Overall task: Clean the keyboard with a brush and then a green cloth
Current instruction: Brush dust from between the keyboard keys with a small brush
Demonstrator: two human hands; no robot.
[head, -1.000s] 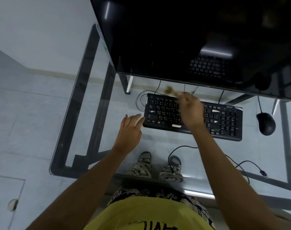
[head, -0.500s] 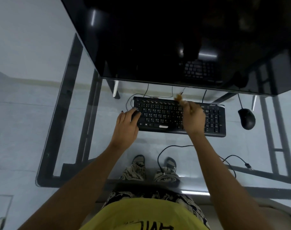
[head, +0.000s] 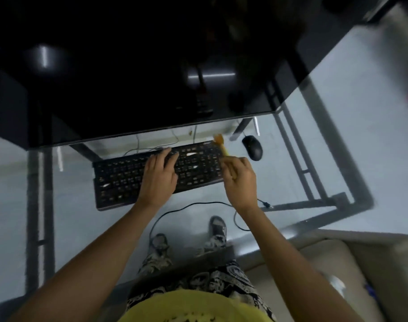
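A black keyboard [head: 119,180] lies tilted on the glass desk [head: 314,140], below the dark monitor. My left hand [head: 160,176] rests flat on the middle of the keyboard, fingers spread over the keys. My right hand [head: 240,180] is closed around the yellow handle of a small brush [head: 220,144], whose orange bristles touch the keyboard's far right corner. No green cloth is visible in this view.
A large black monitor [head: 151,77] fills the top of the view. A black mouse [head: 252,147] sits right of the keyboard. Cables [head: 175,209] trail beneath the glass. The desk's dark metal frame [head: 314,182] runs on the right, and a beige seat [head: 337,259] is at lower right.
My left hand moved from the keyboard's left end onto its middle. My right hand with the brush shifted to the right end. The view turned, so the keyboard now looks tilted.
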